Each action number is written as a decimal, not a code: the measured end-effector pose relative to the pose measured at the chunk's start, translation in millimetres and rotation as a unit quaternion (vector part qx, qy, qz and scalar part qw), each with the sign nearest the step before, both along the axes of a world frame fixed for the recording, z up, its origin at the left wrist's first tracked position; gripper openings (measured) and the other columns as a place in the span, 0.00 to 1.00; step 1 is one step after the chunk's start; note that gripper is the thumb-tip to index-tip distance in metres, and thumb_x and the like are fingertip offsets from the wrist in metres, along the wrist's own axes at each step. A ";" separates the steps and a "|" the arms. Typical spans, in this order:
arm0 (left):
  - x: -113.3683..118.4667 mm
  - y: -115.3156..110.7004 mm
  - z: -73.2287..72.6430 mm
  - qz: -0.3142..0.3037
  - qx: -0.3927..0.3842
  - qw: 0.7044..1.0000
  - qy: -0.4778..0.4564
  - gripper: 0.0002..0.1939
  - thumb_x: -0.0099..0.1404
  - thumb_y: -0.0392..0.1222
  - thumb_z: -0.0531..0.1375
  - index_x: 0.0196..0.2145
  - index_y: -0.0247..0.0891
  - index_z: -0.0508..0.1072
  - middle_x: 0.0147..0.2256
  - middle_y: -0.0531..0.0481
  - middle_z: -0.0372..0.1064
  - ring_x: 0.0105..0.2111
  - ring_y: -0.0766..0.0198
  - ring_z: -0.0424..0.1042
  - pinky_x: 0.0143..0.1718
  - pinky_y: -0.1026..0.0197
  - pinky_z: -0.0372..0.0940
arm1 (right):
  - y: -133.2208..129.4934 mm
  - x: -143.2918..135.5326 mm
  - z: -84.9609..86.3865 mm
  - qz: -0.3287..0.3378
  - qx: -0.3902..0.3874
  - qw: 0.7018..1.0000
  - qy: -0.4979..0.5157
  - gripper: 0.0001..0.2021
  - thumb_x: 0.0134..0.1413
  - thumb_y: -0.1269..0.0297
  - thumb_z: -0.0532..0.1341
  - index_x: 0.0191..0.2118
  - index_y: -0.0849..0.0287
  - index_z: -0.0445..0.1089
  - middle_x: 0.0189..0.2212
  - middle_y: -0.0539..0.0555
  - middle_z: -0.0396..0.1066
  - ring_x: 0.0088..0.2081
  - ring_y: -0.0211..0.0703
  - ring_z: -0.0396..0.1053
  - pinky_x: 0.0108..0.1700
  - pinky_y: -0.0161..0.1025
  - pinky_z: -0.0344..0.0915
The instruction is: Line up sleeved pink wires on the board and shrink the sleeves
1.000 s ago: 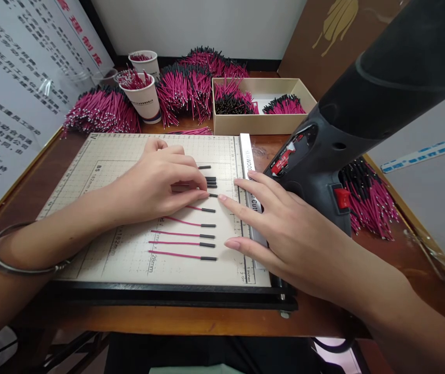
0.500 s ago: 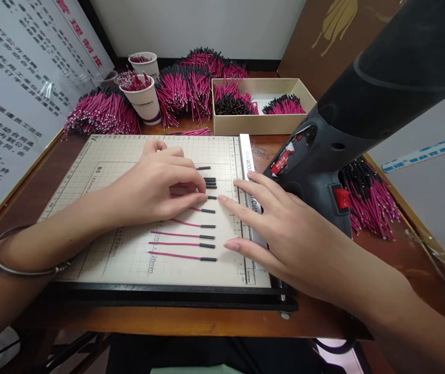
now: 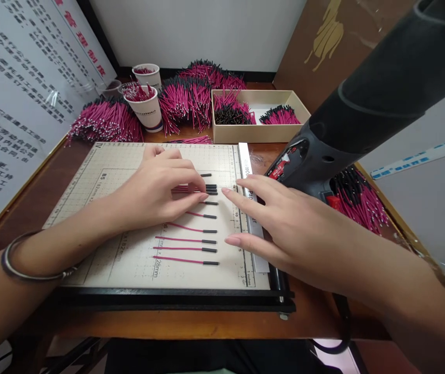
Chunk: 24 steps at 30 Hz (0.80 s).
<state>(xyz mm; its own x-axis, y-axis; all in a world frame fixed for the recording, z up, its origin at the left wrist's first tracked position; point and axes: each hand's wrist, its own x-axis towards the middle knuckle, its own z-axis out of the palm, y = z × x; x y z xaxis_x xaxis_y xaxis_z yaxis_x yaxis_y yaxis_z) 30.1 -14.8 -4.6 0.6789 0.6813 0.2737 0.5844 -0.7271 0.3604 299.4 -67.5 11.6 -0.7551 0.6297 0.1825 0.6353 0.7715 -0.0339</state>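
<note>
Pink wires with black sleeved ends lie roughly side by side on the cream cutting board (image 3: 129, 270). My left hand (image 3: 167, 184) rests over the upper wires, its thumb and index finger pinched around a pink wire (image 3: 208, 192) whose black end sticks out to the right. Several black ends lie close together there. Below the hand, spaced wires, such as the lowest one (image 3: 185, 259), lie apart from each other. My right hand (image 3: 274, 221) hovers over the board's white right-hand strip (image 3: 243, 156), fingers spread and holding nothing, its fingertips just right of the black ends.
A black tool with a red switch (image 3: 323, 161) leans at the right. Behind the board are paper cups (image 3: 146, 111), heaps of pink wires (image 3: 185, 101) and a cream box (image 3: 259, 134) holding more. Another wire pile (image 3: 362, 202) lies at the far right.
The view has shifted slightly. My left thumb and index finger have moved up from the single wire to the bunched ones, and my right index finger has moved up a little too.
</note>
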 end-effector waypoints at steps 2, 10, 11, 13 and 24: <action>-1.3 2.3 -0.6 0.009 0.012 1.000 -0.001 0.13 0.73 0.49 0.60 0.34 0.42 0.80 0.33 0.51 0.79 0.36 0.57 0.67 0.44 0.49 0.48 | 6.3 -1.2 9.5 0.002 -0.014 1.000 -0.026 0.34 0.77 0.45 0.46 0.68 0.72 0.67 0.58 0.72 0.71 0.55 0.63 0.75 0.47 0.56 0.79; -5.5 11.8 -7.1 0.003 0.025 1.000 -0.012 0.13 0.73 0.50 0.62 0.34 0.45 0.83 0.34 0.53 0.80 0.38 0.59 0.67 0.45 0.50 0.47 | 17.5 -13.9 29.3 -0.078 -0.168 0.971 -0.151 0.35 0.75 0.40 0.49 0.73 0.60 0.63 0.65 0.66 0.66 0.50 0.61 0.78 0.48 0.61 0.79; -5.7 12.4 -7.9 -0.001 0.034 0.999 -0.011 0.14 0.74 0.49 0.62 0.34 0.45 0.83 0.34 0.53 0.80 0.39 0.59 0.67 0.45 0.50 0.47 | 17.7 -13.5 28.9 -0.076 -0.168 0.972 -0.149 0.35 0.75 0.40 0.49 0.73 0.60 0.63 0.66 0.67 0.65 0.51 0.62 0.78 0.49 0.62 0.79; -6.4 13.4 -9.5 -0.011 0.069 0.998 -0.009 0.14 0.76 0.47 0.61 0.35 0.44 0.83 0.34 0.53 0.80 0.38 0.59 0.66 0.44 0.51 0.46 | 17.3 -10.8 26.2 -0.055 -0.148 0.977 -0.141 0.35 0.75 0.41 0.49 0.72 0.64 0.64 0.67 0.71 0.64 0.54 0.65 0.76 0.48 0.61 0.79; -6.1 17.2 -9.4 -0.025 0.129 0.991 0.018 0.13 0.77 0.43 0.59 0.37 0.41 0.81 0.36 0.52 0.80 0.37 0.58 0.65 0.44 0.50 0.46 | 10.0 0.0 2.2 0.062 0.051 0.995 -0.060 0.33 0.78 0.52 0.42 0.64 0.75 0.72 0.60 0.76 0.72 0.61 0.73 0.72 0.55 0.64 0.76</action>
<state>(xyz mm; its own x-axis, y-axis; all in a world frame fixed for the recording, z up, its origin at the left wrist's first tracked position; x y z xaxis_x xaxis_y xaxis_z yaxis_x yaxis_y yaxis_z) 24.0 2.5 -14.0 0.7223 0.5567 0.4102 0.5540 -0.8209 0.1386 299.4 -57.4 13.9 -0.8462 0.5128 0.1449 0.5294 0.8399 0.1193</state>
